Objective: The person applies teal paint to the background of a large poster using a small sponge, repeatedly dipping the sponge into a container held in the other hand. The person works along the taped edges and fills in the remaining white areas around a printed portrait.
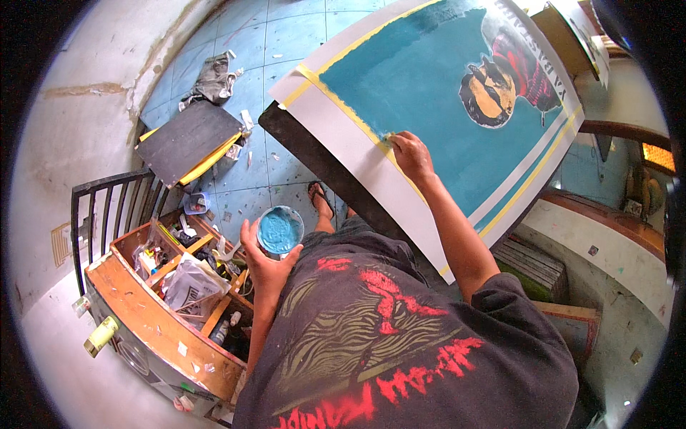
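Observation:
My left hand (264,261) is wrapped round a white tub of blue paint (279,229), which stands out to the left of my body with its mouth up. Over the left edge of a large poster-like painting (400,79), my right hand (413,156) is closed, fingertips at the border of the teal area. A small yellowish-green thing shows at those fingertips, too small to name; it may be a sponge or a brush tip. Yellow tape (343,107) runs along the painted border. Towards the far right of the sheet is a painted figure (493,93) in red and black.
The sheet lies on a dark tabletop (314,161). At the lower left, a wooden drawer unit (143,314) holds bags, bottles and tools. Behind it are a black metal rack (107,189) and a black board (189,143). Dark cloth (212,79) and scraps lie on the blue tiled floor (300,36).

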`<state>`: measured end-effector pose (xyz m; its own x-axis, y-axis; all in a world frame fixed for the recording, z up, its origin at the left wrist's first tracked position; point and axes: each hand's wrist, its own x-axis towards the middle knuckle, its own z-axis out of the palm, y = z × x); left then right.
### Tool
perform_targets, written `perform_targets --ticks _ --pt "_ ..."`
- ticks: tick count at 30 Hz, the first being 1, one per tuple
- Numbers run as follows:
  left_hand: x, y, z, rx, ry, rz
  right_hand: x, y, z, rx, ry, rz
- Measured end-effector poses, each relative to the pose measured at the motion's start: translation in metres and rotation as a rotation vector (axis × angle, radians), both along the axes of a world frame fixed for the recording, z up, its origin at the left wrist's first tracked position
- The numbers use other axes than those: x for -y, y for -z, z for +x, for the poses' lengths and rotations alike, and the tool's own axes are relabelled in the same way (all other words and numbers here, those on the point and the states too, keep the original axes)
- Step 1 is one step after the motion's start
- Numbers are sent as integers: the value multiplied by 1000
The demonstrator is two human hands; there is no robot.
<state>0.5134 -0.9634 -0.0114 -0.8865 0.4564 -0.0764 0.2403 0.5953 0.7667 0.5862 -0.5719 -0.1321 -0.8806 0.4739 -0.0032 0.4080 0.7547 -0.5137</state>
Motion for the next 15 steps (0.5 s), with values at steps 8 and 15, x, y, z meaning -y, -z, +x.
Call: perform_targets --ticks 8,15 --pt "-6 -3 5 1 22 -1 -8 18 -31 -9 -60 -64" --pt "-2 2 10 -8 -7 -4 -10 3 -18 -27 -45 -67"
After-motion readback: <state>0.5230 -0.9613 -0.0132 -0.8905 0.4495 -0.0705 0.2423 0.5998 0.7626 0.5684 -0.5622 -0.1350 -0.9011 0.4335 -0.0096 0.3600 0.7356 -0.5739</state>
